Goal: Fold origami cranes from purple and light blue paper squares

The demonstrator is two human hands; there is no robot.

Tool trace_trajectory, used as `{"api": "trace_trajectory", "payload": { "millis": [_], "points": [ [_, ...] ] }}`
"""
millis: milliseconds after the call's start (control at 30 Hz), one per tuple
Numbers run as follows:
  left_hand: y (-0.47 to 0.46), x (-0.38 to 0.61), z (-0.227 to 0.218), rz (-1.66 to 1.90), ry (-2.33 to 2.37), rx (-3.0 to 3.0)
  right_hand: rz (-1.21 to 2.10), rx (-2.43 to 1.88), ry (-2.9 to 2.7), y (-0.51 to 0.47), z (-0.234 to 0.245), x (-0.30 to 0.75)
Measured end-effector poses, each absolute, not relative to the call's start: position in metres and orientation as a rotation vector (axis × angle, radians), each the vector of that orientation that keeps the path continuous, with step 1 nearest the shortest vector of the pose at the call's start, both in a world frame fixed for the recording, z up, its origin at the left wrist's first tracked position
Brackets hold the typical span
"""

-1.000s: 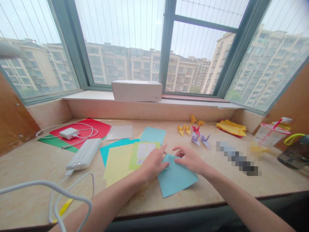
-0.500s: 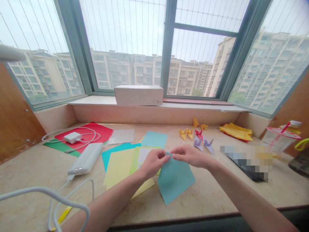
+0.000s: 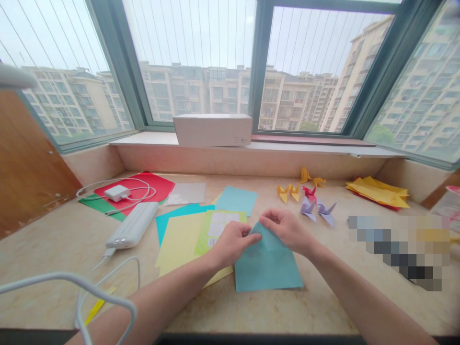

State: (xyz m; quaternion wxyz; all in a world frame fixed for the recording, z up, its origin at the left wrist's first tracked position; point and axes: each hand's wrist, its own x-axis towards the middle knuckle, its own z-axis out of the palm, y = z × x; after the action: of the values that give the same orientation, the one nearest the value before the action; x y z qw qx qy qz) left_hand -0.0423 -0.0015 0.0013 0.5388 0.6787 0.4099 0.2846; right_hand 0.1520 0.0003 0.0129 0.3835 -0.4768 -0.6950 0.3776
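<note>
A blue-green sheet of origami paper point(image 3: 268, 270) lies on the countertop in front of me, its far part lifted and bent over. My left hand point(image 3: 235, 242) pinches the sheet's upper left edge between thumb and fingers. On the far right edge, my right hand point(image 3: 283, 227) is closed on the paper too, its fingertips partly hidden. Left of the sheet, partly under my left forearm, lie pale yellow sheets point(image 3: 181, 237) and a green-and-white printed packet point(image 3: 219, 223). A light blue sheet point(image 3: 237, 199) rests beyond my hands.
Folded paper cranes in yellow, red and purple point(image 3: 308, 210) stand at the back right, near a yellow paper stack point(image 3: 377, 191). A white power bank point(image 3: 132, 225) and charger point(image 3: 117, 192) with cables lie left. A white box point(image 3: 213, 130) sits on the sill.
The blue-green sheet has turned so its near edge runs level, and a flap now shows at its far right. My right hand has shifted slightly right. The camera view has tilted and moved.
</note>
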Motion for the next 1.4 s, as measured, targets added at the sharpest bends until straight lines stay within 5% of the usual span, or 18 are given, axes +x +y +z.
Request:
{"api": "trace_trajectory", "payload": {
  "millis": [600,1400],
  "points": [
    [-0.012,-0.037,0.011,0.628,0.949,1.755,0.855,-1.22,-1.646,0.0,0.016,0.169],
    [-0.014,-0.04,0.001,0.699,0.817,1.663,1.329,-1.177,-1.535,-0.003,0.019,0.185]
  ]
}}
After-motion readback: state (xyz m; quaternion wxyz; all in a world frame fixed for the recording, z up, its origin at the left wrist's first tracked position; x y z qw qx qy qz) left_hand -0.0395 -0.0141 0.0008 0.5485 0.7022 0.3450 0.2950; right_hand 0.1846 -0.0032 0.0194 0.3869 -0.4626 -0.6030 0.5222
